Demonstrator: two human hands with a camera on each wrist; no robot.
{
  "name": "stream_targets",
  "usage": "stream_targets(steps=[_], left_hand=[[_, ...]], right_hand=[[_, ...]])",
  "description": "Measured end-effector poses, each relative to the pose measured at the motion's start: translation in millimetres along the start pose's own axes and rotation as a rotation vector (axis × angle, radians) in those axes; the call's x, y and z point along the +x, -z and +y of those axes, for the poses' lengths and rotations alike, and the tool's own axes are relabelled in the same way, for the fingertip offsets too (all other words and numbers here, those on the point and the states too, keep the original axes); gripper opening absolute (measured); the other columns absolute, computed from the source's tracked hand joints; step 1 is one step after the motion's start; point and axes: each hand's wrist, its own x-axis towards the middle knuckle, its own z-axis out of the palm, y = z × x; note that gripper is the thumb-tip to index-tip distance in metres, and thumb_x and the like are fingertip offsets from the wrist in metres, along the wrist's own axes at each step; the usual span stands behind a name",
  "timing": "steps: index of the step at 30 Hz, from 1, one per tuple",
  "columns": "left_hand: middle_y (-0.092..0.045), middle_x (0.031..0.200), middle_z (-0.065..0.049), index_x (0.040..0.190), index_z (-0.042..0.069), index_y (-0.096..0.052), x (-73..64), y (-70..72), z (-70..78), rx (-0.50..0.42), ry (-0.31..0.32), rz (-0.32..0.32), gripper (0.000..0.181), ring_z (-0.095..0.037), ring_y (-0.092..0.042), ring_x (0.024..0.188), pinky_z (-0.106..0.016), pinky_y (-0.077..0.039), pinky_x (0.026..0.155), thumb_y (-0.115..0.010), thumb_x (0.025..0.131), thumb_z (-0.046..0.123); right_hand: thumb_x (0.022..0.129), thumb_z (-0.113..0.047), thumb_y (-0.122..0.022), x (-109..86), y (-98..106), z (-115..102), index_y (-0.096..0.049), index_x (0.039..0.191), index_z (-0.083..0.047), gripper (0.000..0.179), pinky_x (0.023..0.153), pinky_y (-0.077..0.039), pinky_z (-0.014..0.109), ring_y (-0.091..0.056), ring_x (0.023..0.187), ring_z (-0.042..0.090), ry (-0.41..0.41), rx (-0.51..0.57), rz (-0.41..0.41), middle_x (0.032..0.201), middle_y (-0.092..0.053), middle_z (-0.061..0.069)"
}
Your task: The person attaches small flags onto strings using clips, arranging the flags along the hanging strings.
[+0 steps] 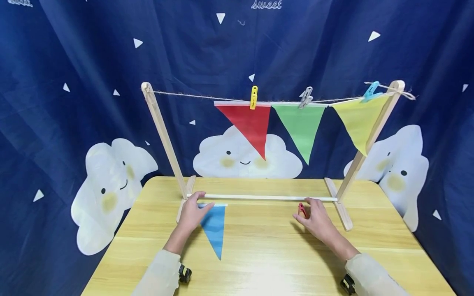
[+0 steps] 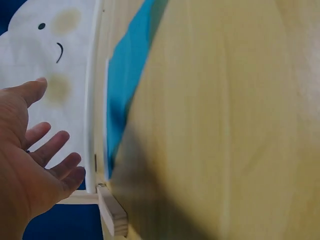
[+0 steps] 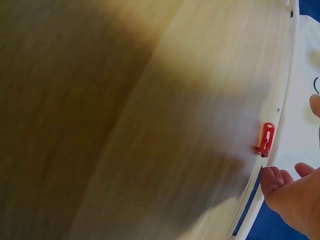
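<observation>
My left hand (image 1: 192, 211) hovers over the upper left corner of a blue triangular flag (image 1: 215, 230) that lies on the table with its white strip at the far side. In the left wrist view the fingers of the left hand (image 2: 35, 160) are spread and hold nothing; the blue flag (image 2: 127, 80) lies apart from them. A red clothespin (image 1: 301, 210) shows between the thumb and fingers of my right hand (image 1: 317, 222). The right wrist view has that red clothespin (image 3: 267, 140) on the table, just beyond the relaxed fingertips of the right hand (image 3: 295, 197).
A wooden frame has a left post (image 1: 164, 139), a right post (image 1: 375, 127) and a white bottom rod (image 1: 255, 197). From its string (image 1: 192, 96) hang red (image 1: 252, 123), green (image 1: 301, 125) and yellow (image 1: 359, 119) flags, clipped by yellow, grey and blue clothespins. Behind hangs a dark blue curtain (image 1: 185, 49).
</observation>
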Motion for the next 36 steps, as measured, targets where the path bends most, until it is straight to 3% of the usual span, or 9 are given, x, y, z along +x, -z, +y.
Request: stream_targets(steps=[6,13,18,22,27,36], left_hand=[[-0.062,0.138,-0.023,0.138,-0.001,-0.058,1.8,-2.3,-9.9,0.084,0.037,0.009,0.057,-0.042,-0.056,0.131,-0.056,-0.045,0.108,-0.078,0.093,0.027],[-0.064,0.132,-0.025,0.134,-0.003,-0.060,4.3,-4.2,-14.9,0.157,0.053,0.017,0.052,-0.043,-0.059,0.124,-0.056,-0.048,0.104,-0.078,0.093,0.023],[-0.065,0.128,-0.025,0.133,-0.002,-0.060,6.1,-7.2,-21.8,0.223,0.074,0.017,0.051,-0.042,-0.061,0.120,-0.055,-0.051,0.100,-0.078,0.093,0.025],[-0.065,0.130,-0.025,0.134,-0.003,-0.060,7.6,-8.6,-22.9,0.250,0.075,0.006,0.053,-0.043,-0.061,0.121,-0.055,-0.051,0.101,-0.078,0.093,0.025],[-0.065,0.130,-0.026,0.134,-0.006,-0.059,8.2,-9.4,-20.5,0.290,0.063,-0.010,0.054,-0.044,-0.062,0.122,-0.055,-0.051,0.102,-0.078,0.093,0.023],[-0.064,0.130,-0.026,0.132,-0.007,-0.060,7.6,-15.2,-21.4,0.318,0.057,-0.005,0.048,-0.041,-0.062,0.123,-0.053,-0.050,0.104,-0.079,0.092,0.014]], right_hand=[[0.090,-0.030,-0.080,2.8,-1,5,-0.047,0.137,0.016,0.074,0.104,-0.045,0.062,-0.052,0.123,0.049,-0.062,0.009,-0.051,0.131,-0.052,0.037],[0.089,-0.032,-0.082,4.6,-5,7,-0.053,0.129,0.013,0.067,0.094,-0.049,0.055,-0.055,0.110,0.039,-0.075,0.009,-0.076,0.124,-0.054,0.029],[0.088,-0.034,-0.082,4.3,-8,8,-0.057,0.126,0.012,0.065,0.095,-0.049,0.056,-0.055,0.112,0.041,-0.104,-0.012,-0.084,0.124,-0.056,0.031],[0.087,-0.036,-0.082,5.1,-9,8,-0.063,0.111,0.005,0.051,0.087,-0.048,0.049,-0.054,0.104,0.037,-0.130,-0.025,-0.097,0.116,-0.057,0.026],[0.087,-0.037,-0.082,7.6,-9,7,-0.060,0.092,-0.005,0.039,0.077,-0.042,0.040,-0.049,0.095,0.031,-0.141,-0.036,-0.111,0.106,-0.053,0.018],[0.087,-0.036,-0.082,8.6,-11,7,-0.061,0.105,0.002,0.047,0.085,-0.047,0.049,-0.052,0.104,0.040,-0.156,-0.058,-0.100,0.114,-0.053,0.025]])
